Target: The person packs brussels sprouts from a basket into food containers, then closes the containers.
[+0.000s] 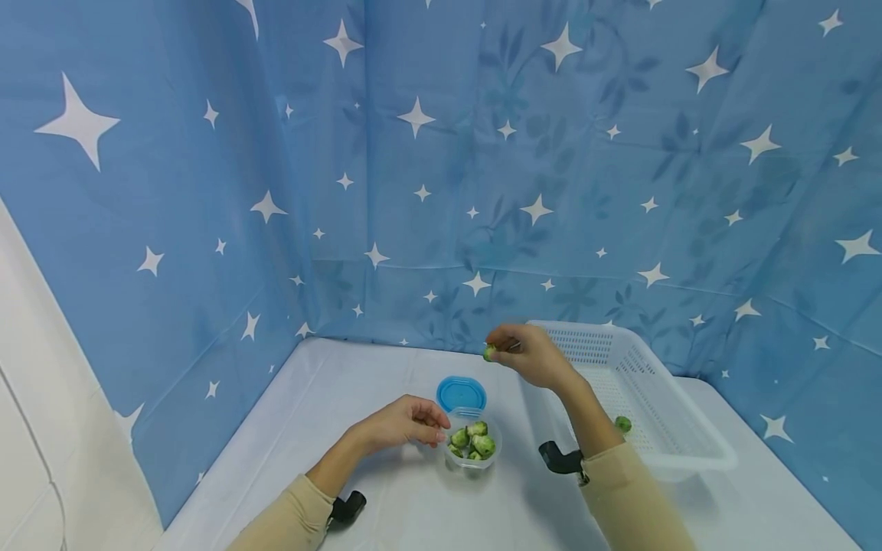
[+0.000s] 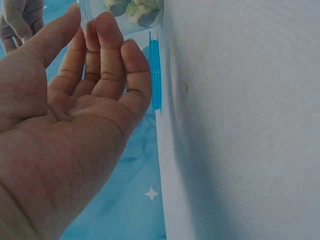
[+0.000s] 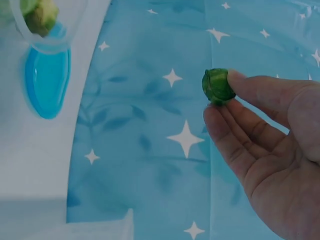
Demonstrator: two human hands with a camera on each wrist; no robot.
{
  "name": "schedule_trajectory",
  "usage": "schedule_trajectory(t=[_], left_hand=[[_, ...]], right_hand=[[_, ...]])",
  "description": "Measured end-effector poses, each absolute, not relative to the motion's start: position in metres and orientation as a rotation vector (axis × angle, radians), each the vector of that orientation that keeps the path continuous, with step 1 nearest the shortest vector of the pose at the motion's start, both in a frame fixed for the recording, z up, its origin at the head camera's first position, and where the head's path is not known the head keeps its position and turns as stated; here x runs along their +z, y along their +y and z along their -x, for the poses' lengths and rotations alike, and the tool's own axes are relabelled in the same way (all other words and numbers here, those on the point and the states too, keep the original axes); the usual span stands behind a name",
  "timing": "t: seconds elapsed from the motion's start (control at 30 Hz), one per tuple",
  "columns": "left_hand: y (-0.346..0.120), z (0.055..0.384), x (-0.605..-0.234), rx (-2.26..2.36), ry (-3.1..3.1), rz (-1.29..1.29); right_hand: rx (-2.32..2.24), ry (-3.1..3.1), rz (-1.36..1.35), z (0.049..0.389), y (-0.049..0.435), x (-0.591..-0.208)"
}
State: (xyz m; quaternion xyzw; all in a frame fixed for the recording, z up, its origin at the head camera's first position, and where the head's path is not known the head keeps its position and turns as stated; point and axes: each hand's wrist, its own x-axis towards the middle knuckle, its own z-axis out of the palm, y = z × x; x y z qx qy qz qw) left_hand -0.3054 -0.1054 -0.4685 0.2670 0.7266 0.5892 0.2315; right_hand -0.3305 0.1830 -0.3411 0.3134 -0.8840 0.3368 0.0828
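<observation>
My right hand (image 1: pixel 530 356) pinches a Brussels sprout (image 3: pixel 218 86) between thumb and fingertips, raised above the table near the basket's far left corner. A clear plastic container (image 1: pixel 498 444) stands on the table with several green sprout pieces (image 1: pixel 475 440) inside. At its left side is my left hand (image 1: pixel 406 421), fingers loosely bent with nothing between them. In the left wrist view, the fingertips (image 2: pixel 107 25) reach the container wall; whether they touch it I cannot tell. Just behind the container lies a blue lid (image 1: pixel 462 392).
A white perforated basket (image 1: pixel 689 428) sits at the right of the white-covered table (image 1: pixel 386 505), with one sprout (image 1: pixel 623 424) visible in it. A blue star-patterned curtain (image 1: pixel 441 191) stands behind and along the sides. Each wrist wears a black camera mount (image 1: pixel 558 459).
</observation>
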Motion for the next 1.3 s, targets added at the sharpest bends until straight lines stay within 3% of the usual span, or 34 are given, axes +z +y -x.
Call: schedule_trajectory(t=[0.37,1.3], left_hand=[[-0.105,0.305,-0.469,1.627,1.991,-0.732],[-0.105,0.305,-0.469,1.613,2.014,-0.741]], right_hand=[[1.093,-2.657,-1.127,0.317,0.175,-0.362],[1.266,-2.813,-1.259,0.307,0.17,-0.394]])
